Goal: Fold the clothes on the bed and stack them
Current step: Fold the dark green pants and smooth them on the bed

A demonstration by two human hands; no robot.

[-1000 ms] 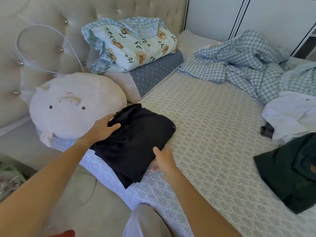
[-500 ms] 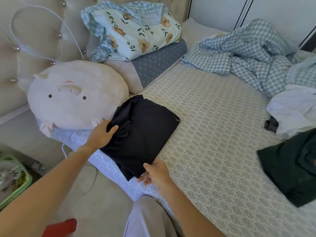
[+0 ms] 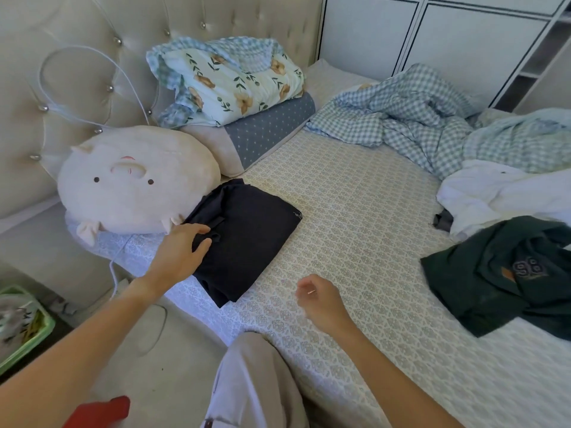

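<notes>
Progress looks early: one folded black cloth garment (image 3: 244,239) lies by the round cream pig cushion (image 3: 136,183) on the bed (image 3: 355,242), left hand (image 3: 179,257) flat on it, right hand (image 3: 321,299) loosely curled and empty (dark green shirt (image 3: 500,273) and crumpled white garment (image 3: 500,196) remain unfolded).

A folded black garment (image 3: 244,239) lies on a patterned bed (image 3: 355,242), just beside a round pig-face cushion (image 3: 136,183). The left hand (image 3: 179,257) rests on the garment's near edge, fingers (image 3: 200,230) relaxed. The right hand (image 3: 321,301) hovers above the sheet, loosely curled, holding nothing. A dark green garment (image 3: 500,279) lies unfolded to the right, beside a crumpled white garment (image 3: 500,196)
</notes>
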